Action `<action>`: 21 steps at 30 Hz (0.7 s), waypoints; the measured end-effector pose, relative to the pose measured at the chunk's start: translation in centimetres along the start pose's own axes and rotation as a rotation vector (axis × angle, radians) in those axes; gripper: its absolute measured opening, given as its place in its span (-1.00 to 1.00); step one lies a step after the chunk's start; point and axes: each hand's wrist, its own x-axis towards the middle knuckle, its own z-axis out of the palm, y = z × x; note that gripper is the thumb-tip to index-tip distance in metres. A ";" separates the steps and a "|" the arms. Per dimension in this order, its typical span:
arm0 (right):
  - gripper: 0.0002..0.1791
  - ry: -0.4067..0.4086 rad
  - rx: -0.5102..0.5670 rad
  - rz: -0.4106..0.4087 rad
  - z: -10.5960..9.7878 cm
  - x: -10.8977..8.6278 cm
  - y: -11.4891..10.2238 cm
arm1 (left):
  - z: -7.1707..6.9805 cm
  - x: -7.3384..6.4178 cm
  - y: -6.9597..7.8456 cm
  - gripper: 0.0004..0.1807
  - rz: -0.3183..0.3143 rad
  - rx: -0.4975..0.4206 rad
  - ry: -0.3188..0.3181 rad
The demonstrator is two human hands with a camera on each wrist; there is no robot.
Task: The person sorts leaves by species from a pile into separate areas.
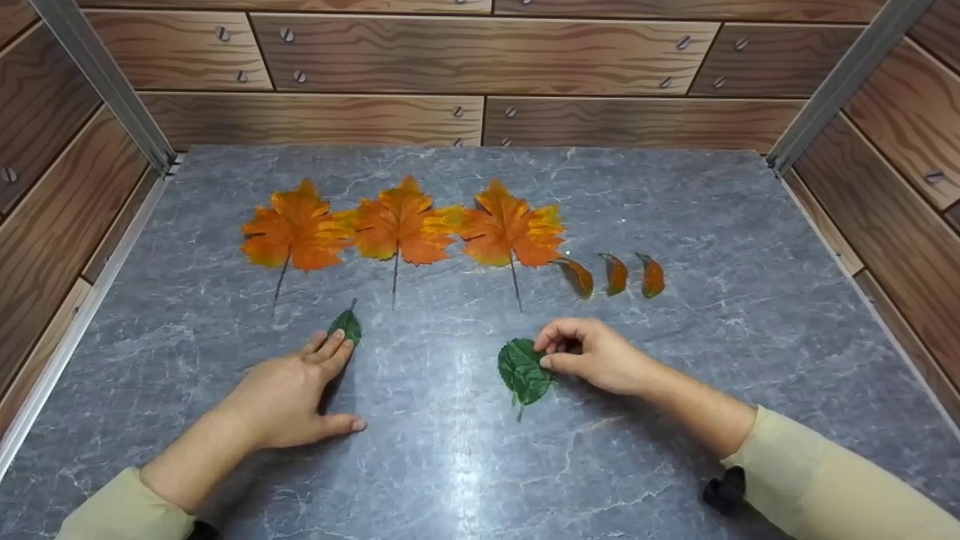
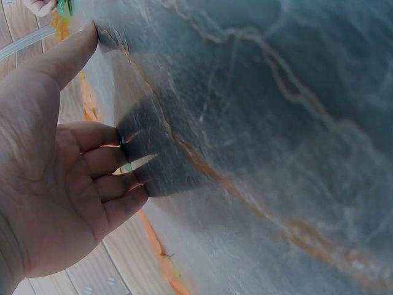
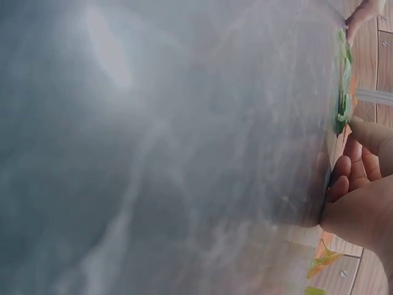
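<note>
My left hand (image 1: pixel 292 394) rests palm down on the table, its fairly straight fingertips touching a small green leaf (image 1: pixel 347 325) whose stem points away from me. The thumb is spread to the side. Between thumb and index finger, my right hand (image 1: pixel 600 358) pinches the right edge of some broader green leaves (image 1: pixel 523 371), which look layered, with stems toward me. The layers also show edge-on as green leaves (image 3: pixel 342 80) in the right wrist view. Beyond the hands lie an orange maple leaf (image 1: pixel 292 229), a second maple leaf (image 1: pixel 401 225) and a third maple leaf (image 1: pixel 510 229), side by side.
Right of the maple leaves lie three small curled orange-brown leaves, including the rightmost curled leaf (image 1: pixel 652 276). Everything lies on a grey marbled table (image 1: pixel 450 465). Wood-patterned panels (image 1: pixel 480 56) and metal posts (image 1: pixel 847 82) enclose its back and sides.
</note>
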 end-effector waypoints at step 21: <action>-0.79 0.011 0.132 0.034 -1.5 -1.0 -0.5 | 0.1 -0.2 0.0 0.19 0.009 0.002 0.012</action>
